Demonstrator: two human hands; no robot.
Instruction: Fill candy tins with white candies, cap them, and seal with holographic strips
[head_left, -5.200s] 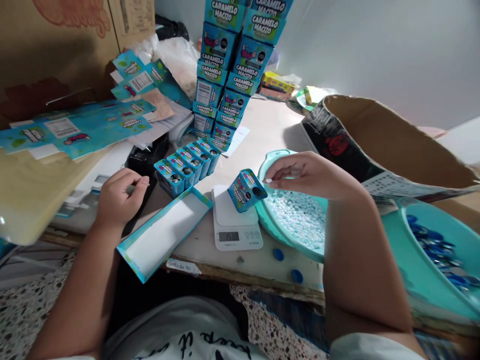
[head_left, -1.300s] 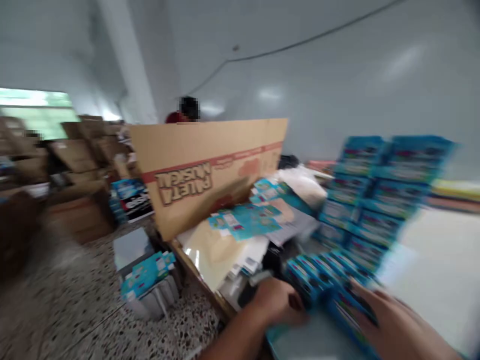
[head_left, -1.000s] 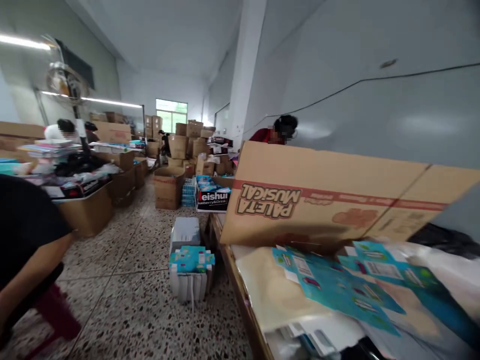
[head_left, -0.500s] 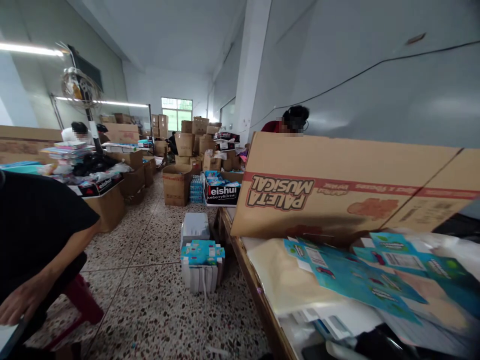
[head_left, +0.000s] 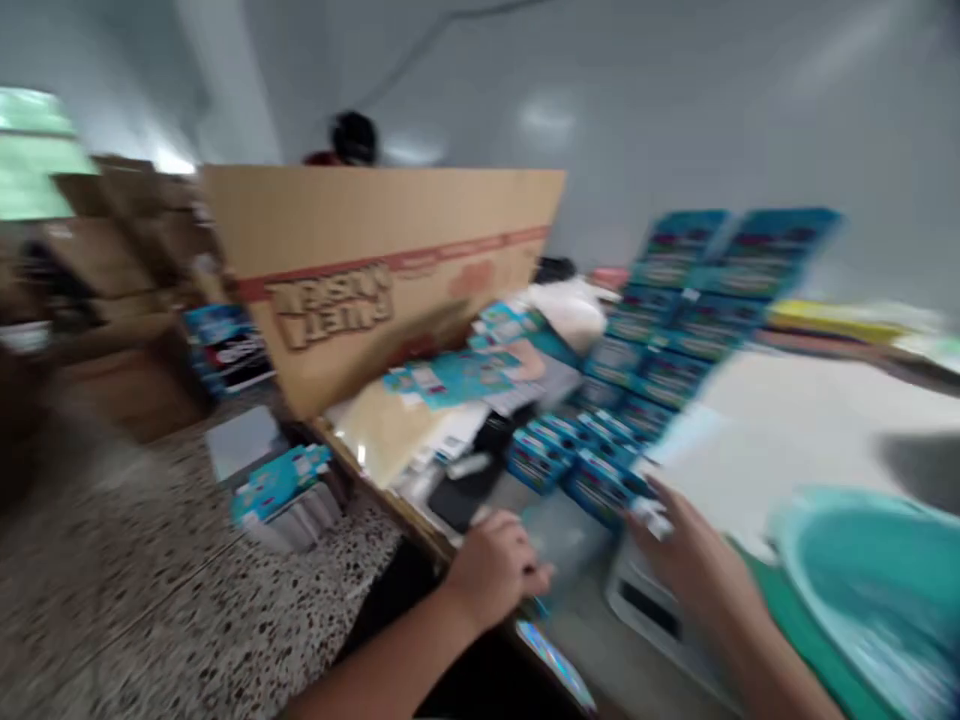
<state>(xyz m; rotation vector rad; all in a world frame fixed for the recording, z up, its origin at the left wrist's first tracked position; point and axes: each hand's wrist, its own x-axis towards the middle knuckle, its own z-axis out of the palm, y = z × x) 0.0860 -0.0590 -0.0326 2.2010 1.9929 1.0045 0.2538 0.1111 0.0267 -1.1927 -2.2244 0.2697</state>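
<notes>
View is swinging back, re-exposing handwork; bare left hand (head_left: 495, 568) is curling, hold unclear. Right hand (head_left: 688, 548) is grasping small white pieces (head_left: 655, 518).

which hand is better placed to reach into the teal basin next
Right, probably: the right hand is nearer the teal basin, by the scale; the left hand is farther off, by the tray. The right seems to hold something white, though.
</notes>
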